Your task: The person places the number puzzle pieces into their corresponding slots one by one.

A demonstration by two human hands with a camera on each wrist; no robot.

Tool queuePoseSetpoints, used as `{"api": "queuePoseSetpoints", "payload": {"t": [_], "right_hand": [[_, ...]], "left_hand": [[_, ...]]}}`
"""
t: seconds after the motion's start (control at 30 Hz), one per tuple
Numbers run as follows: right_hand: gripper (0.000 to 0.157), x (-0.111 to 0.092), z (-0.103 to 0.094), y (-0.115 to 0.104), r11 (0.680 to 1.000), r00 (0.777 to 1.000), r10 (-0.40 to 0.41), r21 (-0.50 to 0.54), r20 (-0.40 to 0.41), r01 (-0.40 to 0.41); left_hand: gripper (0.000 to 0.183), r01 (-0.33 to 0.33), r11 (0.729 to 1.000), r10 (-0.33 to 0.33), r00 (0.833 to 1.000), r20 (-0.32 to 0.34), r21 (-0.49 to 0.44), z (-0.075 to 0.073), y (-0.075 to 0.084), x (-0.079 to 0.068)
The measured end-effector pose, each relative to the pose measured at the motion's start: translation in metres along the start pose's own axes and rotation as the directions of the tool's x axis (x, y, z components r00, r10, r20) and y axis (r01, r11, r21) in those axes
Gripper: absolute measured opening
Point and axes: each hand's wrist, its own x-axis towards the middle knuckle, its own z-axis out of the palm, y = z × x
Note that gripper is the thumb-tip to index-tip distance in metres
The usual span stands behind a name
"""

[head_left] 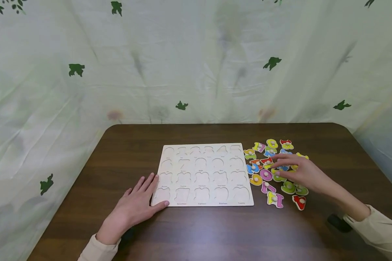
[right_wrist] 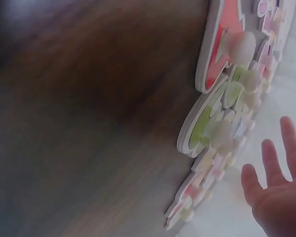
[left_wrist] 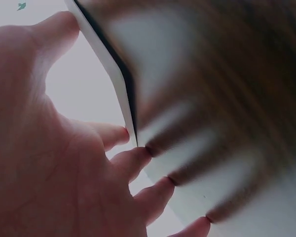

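Note:
A white puzzle board (head_left: 192, 185) with rows of number-shaped recesses lies flat on the table. My left hand (head_left: 134, 206) rests at its lower left corner, thumb and fingertips against the edge; the left wrist view shows the fingers spread along that edge. To the right of the board is a cluster of colourful number pieces with round knobs, among them a purple zero (head_left: 266, 175) and a red piece (head_left: 299, 202). Over this cluster hovers my right hand (head_left: 303, 173), fingers extended and nothing between them. In the right wrist view, a green piece (right_wrist: 203, 127) stands out beside the red one.
The dark wooden table (head_left: 202, 232) holds the board and pieces. Behind it hangs a pale curtain (head_left: 196, 65) with green leaf shapes. A small black object (head_left: 339, 223) lies near my right sleeve.

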Motion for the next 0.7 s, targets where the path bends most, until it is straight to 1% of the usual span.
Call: {"api": "queuePoseSetpoints", "payload": {"t": [0.1, 0.37, 0.57, 0.7], "right_hand": [[0.02, 0.008, 0.002, 0.002, 1.0, 1.0, -0.011, 0.012, 0.026, 0.01], [0.017, 0.02, 0.011, 0.009, 0.997, 0.995, -0.062, -0.028, 0.083, 0.065], [0.018, 0.026, 0.015, 0.011, 0.994, 0.99, -0.102, -0.037, 0.094, 0.105], [0.019, 0.03, 0.017, 0.013, 0.994, 0.988, -0.105, -0.031, 0.115, 0.109]], "left_hand": [[0.098, -0.009, 1.0, 0.009, 1.0, -0.003, 0.004, -0.001, 0.0, 0.0], [0.099, -0.019, 1.0, 0.019, 1.0, -0.003, 0.005, -0.003, -0.002, -0.001], [0.098, -0.026, 1.0, 0.026, 1.0, -0.006, 0.013, -0.003, -0.005, -0.001], [0.098, -0.028, 1.0, 0.028, 0.999, -0.015, 0.01, -0.003, -0.005, -0.002]]}}
